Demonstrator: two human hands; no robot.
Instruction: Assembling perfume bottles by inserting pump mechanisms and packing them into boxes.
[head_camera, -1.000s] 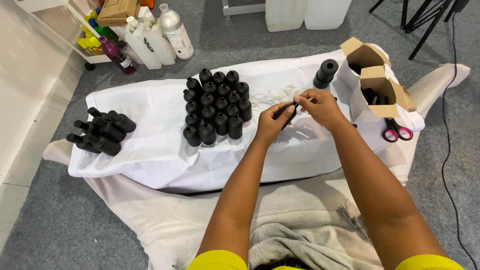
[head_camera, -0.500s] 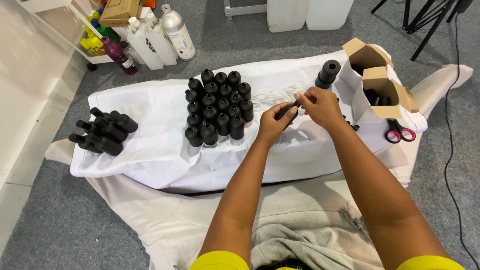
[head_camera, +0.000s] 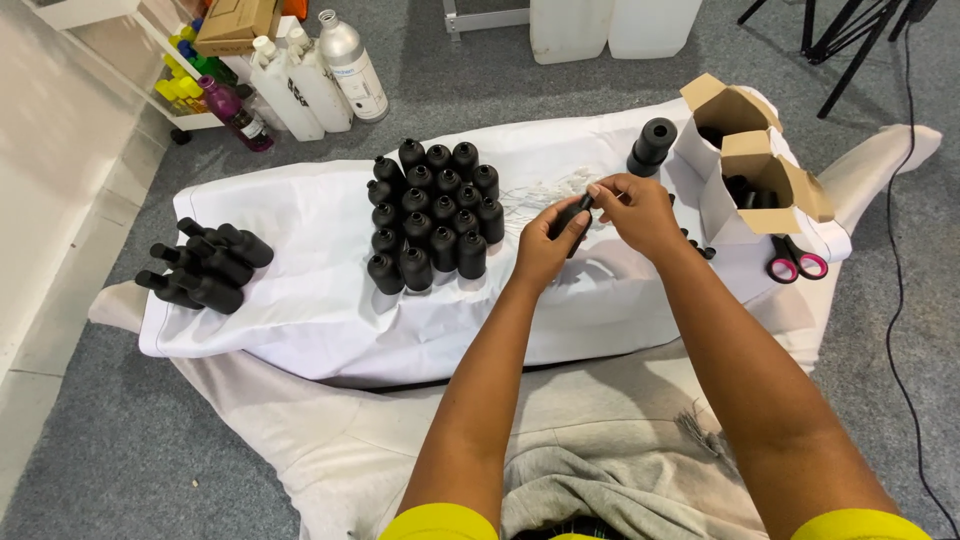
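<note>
A wide white cloth sheet (head_camera: 300, 310) is lying across the grey carpeted floor (head_camera: 80, 470). Upright matte black plastic bottles (head_camera: 432, 212) are standing clustered at its centre, with more black bottles lying flat (head_camera: 200, 266) at nine o'clock. At three o'clock, open cardboard boxes (head_camera: 752, 165) are sitting. The left hand (head_camera: 548, 246) and right hand (head_camera: 636, 212) are meeting, fingers (head_camera: 575, 222) pinching a small black cylindrical cap (head_camera: 581, 206) between them, just right of the upright cluster.
</note>
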